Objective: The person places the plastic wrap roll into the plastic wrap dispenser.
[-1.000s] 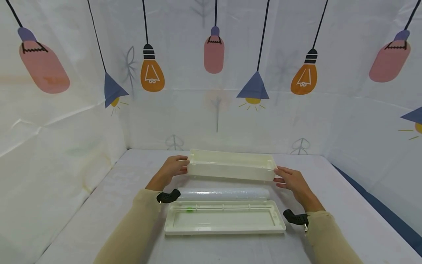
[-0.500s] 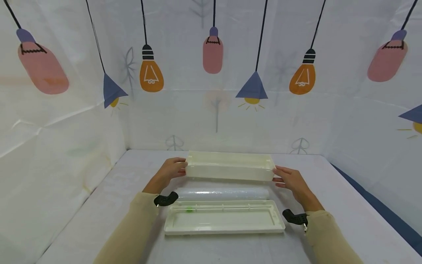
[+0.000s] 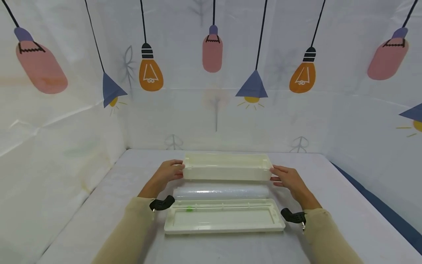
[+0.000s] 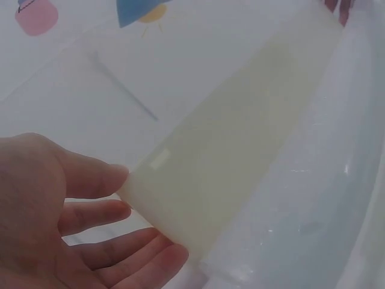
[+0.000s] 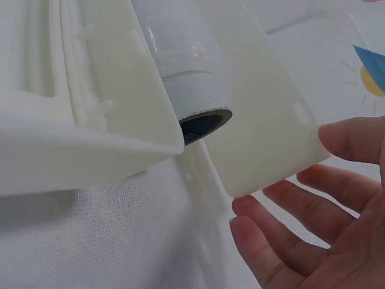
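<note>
Nearest to you on the head view are your two tan sleeves [image 3: 126,231], with a black band [image 3: 162,203] at your left wrist and another at your right. Between them a pale, shallow tray [image 3: 224,231] lies on the white desk [image 3: 356,227], its long side across your front; a thin bar [image 3: 211,208] runs along its far side, with a small green patch [image 3: 189,209] near the bar's left part. Just beyond the tray, parallel to it, lies a shiny roll [image 3: 221,192] of clear film; your right wrist view shows the hollow, dark end of its core.

Past the roll is the long, pale box [image 3: 227,173], between your two hands. Your left hand [image 3: 165,173] is clamped on its left end, thumb at the upper corner and fingers against the end. Your right hand [image 3: 291,179] is clamped on its right end likewise, the fingers a little spread. You cannot tell whether the box's underside touches the desk.

Farthest off, behind the desk, hangs a white sheet [image 3: 191,117] printed with orange bulbs, pink lamps and blue shades.
</note>
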Action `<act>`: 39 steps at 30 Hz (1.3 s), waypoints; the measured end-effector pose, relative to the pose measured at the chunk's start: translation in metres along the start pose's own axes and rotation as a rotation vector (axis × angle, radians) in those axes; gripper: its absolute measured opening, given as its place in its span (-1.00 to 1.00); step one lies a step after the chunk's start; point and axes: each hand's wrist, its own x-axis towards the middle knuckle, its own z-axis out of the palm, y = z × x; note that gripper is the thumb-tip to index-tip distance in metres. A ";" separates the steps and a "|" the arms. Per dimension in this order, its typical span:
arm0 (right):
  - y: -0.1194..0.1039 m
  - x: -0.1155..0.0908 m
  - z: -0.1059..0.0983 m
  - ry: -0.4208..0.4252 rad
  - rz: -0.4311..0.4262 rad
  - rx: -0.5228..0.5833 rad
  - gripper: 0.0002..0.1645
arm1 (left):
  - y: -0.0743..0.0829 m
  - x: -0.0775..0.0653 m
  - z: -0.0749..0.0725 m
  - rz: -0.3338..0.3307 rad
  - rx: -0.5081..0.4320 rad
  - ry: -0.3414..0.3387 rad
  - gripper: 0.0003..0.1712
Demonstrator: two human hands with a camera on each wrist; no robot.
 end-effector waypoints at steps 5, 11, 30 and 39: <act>0.000 0.000 0.001 -0.010 -0.003 -0.001 -0.24 | -0.002 -0.002 -0.002 0.007 -0.007 0.012 -0.47; 0.000 -0.003 0.003 -0.024 -0.001 -0.014 -0.23 | -0.004 -0.008 -0.004 0.014 0.001 0.011 -0.47; -0.001 -0.010 0.005 -0.079 -0.007 -0.032 -0.28 | -0.012 -0.019 -0.009 0.015 0.024 0.020 -0.47; -0.001 -0.015 0.005 -0.109 -0.001 -0.040 -0.29 | -0.019 -0.027 -0.010 -0.005 0.014 0.015 -0.47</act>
